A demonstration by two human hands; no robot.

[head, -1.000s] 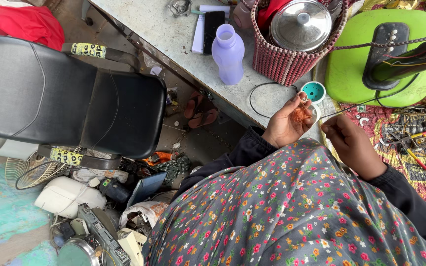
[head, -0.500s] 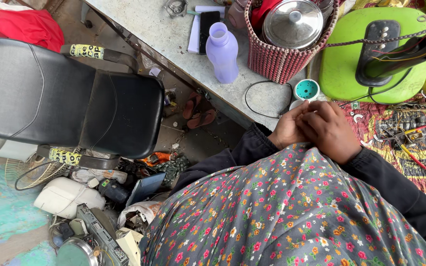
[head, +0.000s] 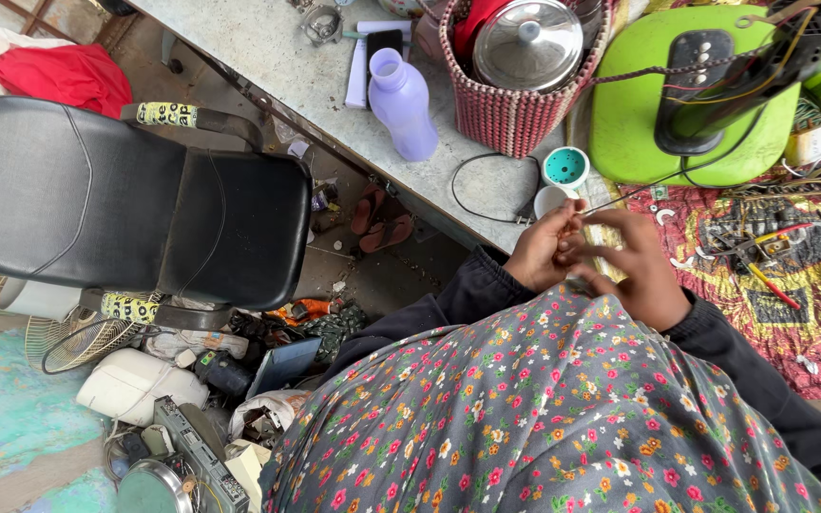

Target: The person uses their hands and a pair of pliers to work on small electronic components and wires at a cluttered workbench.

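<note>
My left hand [head: 542, 249] and my right hand [head: 634, 264] meet above my lap, close to the table's front edge. Both pinch a thin dark wire [head: 662, 177] that runs up and right toward the green appliance base [head: 624, 114] with its black part [head: 700, 81]. The fingertips touch each other around the wire's end. A small white cap [head: 550, 199] and a teal round piece [head: 565, 167] lie on the table just above my hands. My flowered dress hides the lower part of both hands.
On the grey table [head: 268, 47] stand a lilac bottle [head: 402, 102] and a red woven basket [head: 510, 114] holding a steel lid. A patterned cloth [head: 810, 285] with small tools lies at right. A black chair [head: 116, 195] and floor clutter sit at left.
My hands came together from apart, and the right hand now sits slightly off the left, fingers spread on the wire. The view shifted a little.
</note>
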